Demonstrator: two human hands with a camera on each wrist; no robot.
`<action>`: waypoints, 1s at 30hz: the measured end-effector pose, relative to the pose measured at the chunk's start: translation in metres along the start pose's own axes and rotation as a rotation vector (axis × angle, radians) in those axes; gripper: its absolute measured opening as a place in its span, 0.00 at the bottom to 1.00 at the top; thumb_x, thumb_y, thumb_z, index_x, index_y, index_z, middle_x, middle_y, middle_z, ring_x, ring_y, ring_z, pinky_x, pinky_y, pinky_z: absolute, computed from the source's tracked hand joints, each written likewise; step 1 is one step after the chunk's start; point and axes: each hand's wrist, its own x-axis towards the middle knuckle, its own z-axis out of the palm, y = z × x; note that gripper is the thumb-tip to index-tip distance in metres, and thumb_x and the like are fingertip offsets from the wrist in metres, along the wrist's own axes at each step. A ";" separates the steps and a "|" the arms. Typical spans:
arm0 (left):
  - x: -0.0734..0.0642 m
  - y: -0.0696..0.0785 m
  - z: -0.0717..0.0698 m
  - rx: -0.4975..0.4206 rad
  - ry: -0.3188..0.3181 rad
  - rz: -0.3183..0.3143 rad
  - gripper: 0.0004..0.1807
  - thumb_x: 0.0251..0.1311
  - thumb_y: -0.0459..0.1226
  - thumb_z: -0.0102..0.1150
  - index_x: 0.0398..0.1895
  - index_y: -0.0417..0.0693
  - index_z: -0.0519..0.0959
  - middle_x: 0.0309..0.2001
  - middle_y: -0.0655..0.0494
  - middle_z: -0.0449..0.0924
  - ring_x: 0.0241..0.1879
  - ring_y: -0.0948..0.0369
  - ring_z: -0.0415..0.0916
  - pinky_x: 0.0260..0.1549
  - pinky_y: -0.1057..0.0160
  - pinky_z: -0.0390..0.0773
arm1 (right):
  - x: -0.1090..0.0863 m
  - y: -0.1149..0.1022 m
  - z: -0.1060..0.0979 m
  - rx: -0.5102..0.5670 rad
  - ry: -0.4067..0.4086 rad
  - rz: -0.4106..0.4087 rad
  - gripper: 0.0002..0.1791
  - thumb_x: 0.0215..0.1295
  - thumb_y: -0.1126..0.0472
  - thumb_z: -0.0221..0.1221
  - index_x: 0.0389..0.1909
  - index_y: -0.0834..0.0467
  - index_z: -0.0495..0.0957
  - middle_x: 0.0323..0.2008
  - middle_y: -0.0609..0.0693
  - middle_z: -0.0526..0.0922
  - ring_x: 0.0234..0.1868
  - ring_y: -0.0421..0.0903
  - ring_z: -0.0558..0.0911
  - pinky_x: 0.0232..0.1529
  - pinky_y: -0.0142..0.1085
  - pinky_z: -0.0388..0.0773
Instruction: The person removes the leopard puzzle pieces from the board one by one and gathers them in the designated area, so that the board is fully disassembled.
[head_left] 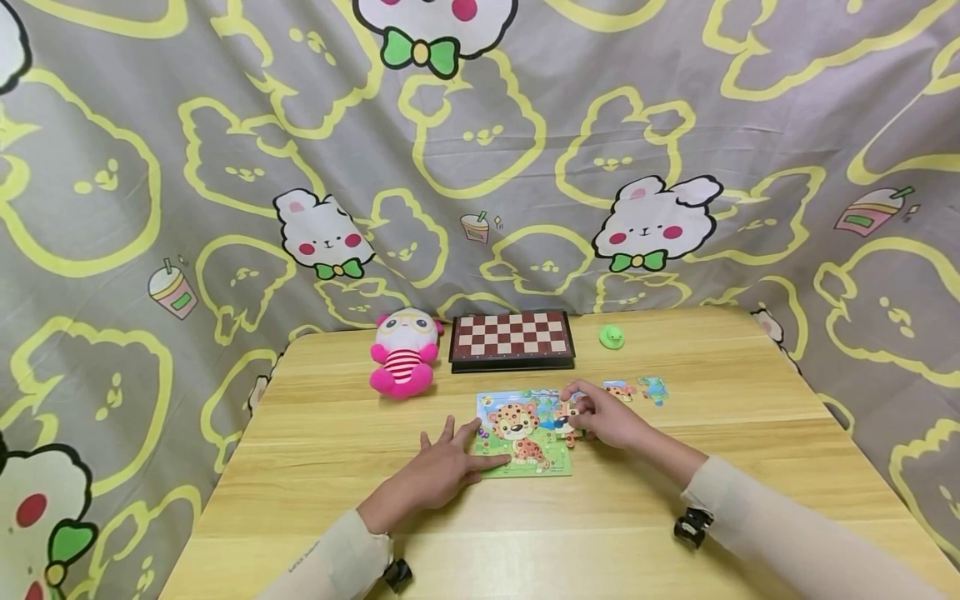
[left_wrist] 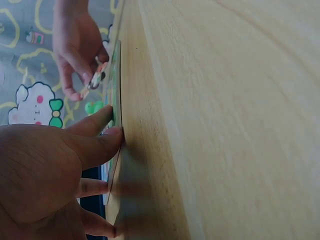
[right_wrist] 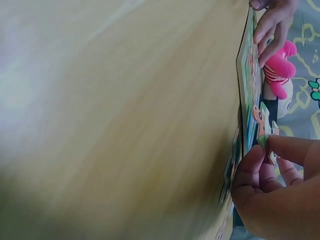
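A flat jigsaw puzzle board (head_left: 551, 468) with a spotted leopard cub picture lies on the wooden table. My left hand (head_left: 441, 468) rests at its left side with fingers spread; the index finger and thumb touch the board, as the left wrist view shows too. Over the board's right part, my right hand (head_left: 613, 421) pinches a puzzle piece (right_wrist: 263, 124) between thumb and fingertips. That piece is tilted up from the board in the right wrist view. Beyond the right hand lie loose puzzle pieces (head_left: 654, 390) with blue, green and spotted patches.
Behind the puzzle stands a pink and white plush toy (head_left: 405, 357) at the left. Beside it is a brown and cream checkerboard box (head_left: 512, 337), with a small green toy duck (head_left: 612, 337) farther right. A patterned grey curtain (head_left: 450, 167) hangs along the table's back edge.
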 end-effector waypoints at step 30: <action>0.001 0.000 0.001 0.017 0.000 0.003 0.26 0.78 0.48 0.49 0.72 0.90 0.65 0.82 0.42 0.48 0.73 0.22 0.47 0.53 0.15 0.60 | -0.037 0.029 -0.061 -0.092 0.090 0.023 0.19 0.72 0.72 0.57 0.61 0.67 0.70 0.38 0.57 0.76 0.34 0.48 0.76 0.31 0.37 0.79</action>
